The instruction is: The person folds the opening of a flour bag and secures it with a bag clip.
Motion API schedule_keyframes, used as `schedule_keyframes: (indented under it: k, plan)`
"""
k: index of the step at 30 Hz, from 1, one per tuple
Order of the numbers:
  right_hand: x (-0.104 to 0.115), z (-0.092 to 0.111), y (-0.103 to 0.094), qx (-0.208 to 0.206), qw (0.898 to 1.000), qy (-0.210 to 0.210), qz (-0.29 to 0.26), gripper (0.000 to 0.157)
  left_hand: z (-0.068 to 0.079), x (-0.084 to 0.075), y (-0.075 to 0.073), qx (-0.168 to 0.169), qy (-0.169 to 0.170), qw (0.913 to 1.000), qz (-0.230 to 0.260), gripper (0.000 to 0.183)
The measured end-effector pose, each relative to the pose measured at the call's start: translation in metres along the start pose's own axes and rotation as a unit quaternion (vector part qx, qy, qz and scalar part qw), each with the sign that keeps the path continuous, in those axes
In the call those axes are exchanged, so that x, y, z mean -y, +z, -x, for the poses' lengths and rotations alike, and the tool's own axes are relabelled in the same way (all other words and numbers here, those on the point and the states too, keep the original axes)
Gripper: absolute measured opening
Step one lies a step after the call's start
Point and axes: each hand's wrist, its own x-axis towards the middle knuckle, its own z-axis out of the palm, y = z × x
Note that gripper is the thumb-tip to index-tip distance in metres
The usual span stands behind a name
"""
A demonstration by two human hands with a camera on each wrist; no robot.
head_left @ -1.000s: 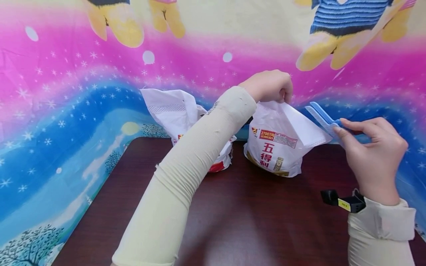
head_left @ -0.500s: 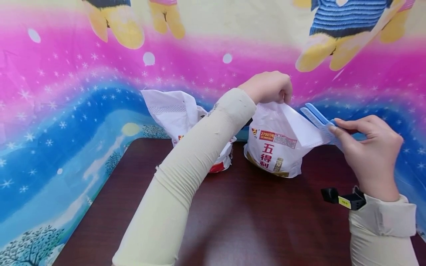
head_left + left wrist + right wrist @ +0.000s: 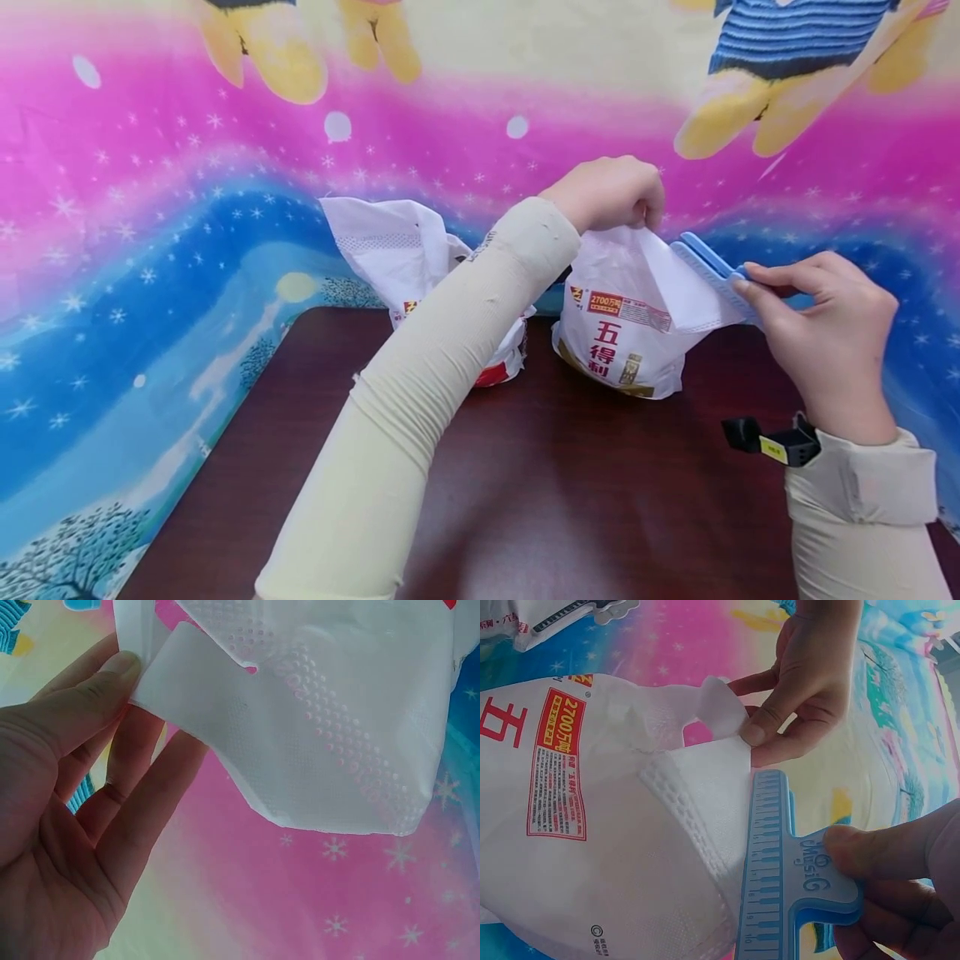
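A white printed flour bag [image 3: 626, 325] stands at the table's back, its folded top pulled up and to the right. My left hand [image 3: 611, 192] pinches that top edge between thumb and fingers, as the left wrist view shows at the white fold [image 3: 202, 682]. Thumb and fingers of my right hand [image 3: 832, 333] squeeze the handles of a blue plastic clip [image 3: 769, 855] with ruler-like markings and "Music" lettering. In the head view its two long bars stand slightly apart. The clip lies right along the bag's folded edge, close below the left fingertips in the right wrist view.
A second white bag [image 3: 397, 242] with a loose raised top stands to the left, partly hidden behind my left sleeve [image 3: 420, 400]. Both bags rest on a dark brown table [image 3: 525, 500]. A colourful printed cloth [image 3: 225, 150] hangs close behind the table.
My right hand has brought the blue clip leftward to the folded edge of the flour bag. The left hand keeps its pinch on the bag's top, almost unmoved.
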Motion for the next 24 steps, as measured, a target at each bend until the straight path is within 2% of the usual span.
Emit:
schedule_keyframes:
  k: [5,9,16,24]
  plan:
    - [0.001,0.000,0.003,0.002,1.000,-0.011,-0.004,0.026,0.000,0.000,0.003,-0.003,-0.007,0.9998,0.017,0.025]
    - [0.002,-0.001,0.007,0.004,1.000,-0.022,-0.008,0.026,0.000,0.000,0.004,-0.012,-0.005,0.9999,0.005,0.025]
    - [0.004,-0.002,0.011,-0.001,1.000,-0.017,-0.015,0.025,0.000,0.000,0.004,-0.017,-0.007,0.9998,0.000,0.024]
    - [0.009,-0.002,0.014,0.011,1.000,0.006,0.015,0.026,0.000,0.000,0.005,-0.022,-0.008,0.9997,-0.006,0.024]
